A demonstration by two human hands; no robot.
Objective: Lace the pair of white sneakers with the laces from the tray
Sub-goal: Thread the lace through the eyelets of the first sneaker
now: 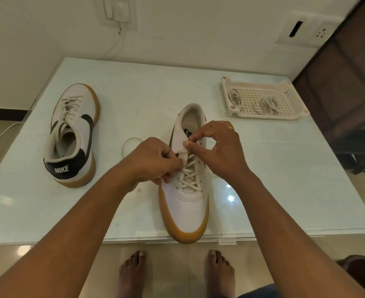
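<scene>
Your forearms reach in over the front edge of the bench [274,190], where the toe of the near sneaker [186,211] sits, heel pointing away so the eyelets face you. Your left hand [153,160] curls its fingers [173,166] round the lace [191,175] beside the crossings, probably to hold tension. Your right hand [218,147] pinches the lace end at a top eyelet. The laced sneaker [74,134] lies well apart on the left and the tray [263,116] of spare laces [265,105] far right, so both elbows look to have room.

White sneaker [186,209], tan sole [184,235], cream lace [191,179]. Black heel band [64,166] on other sneaker [80,125]. Cream grid-patterned tray [269,117], pale-green table [134,93].
</scene>
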